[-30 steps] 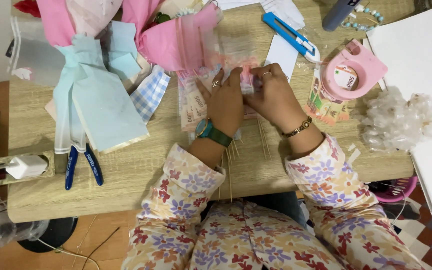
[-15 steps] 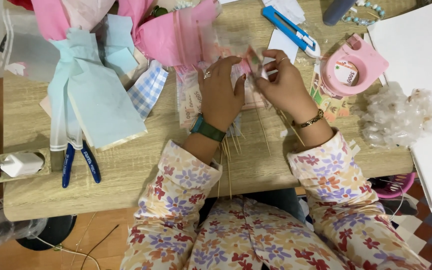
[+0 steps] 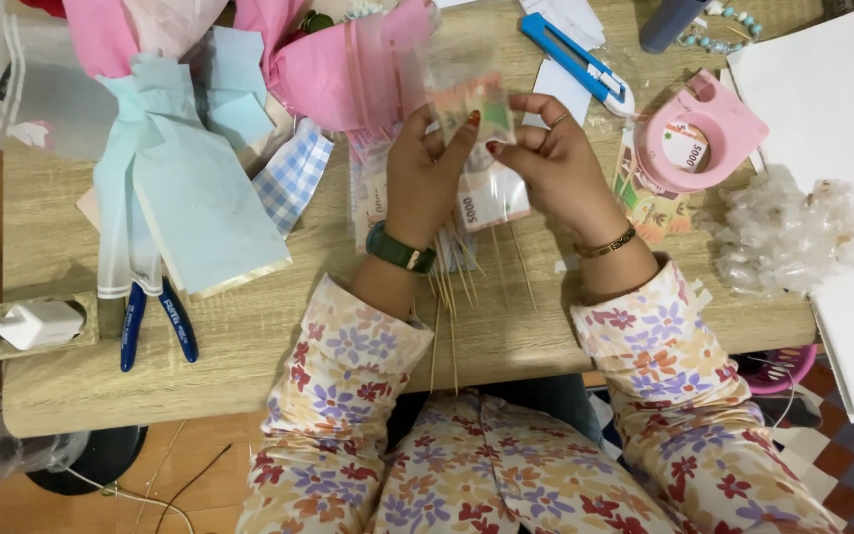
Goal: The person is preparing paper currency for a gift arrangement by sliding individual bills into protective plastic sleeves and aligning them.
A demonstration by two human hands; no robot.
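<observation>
Glossy clear plastic sleeve (image 3: 467, 94) around paper note; matt wooden table (image 3: 249, 366); thin wooden skewers (image 3: 467, 277); glossy pink plastic tape dispenser (image 3: 709, 129) at 2 o'clock.

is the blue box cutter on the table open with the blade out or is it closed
Cannot tell for sure. The blue box cutter lies flat on the table, beyond both hands; no metal blade shows past its white tip, but the tip is too small to judge.

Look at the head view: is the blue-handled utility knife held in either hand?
No: the blue-handled utility knife lies on the wooden table, while both hands pinch a small clear plastic sleeve.
</observation>
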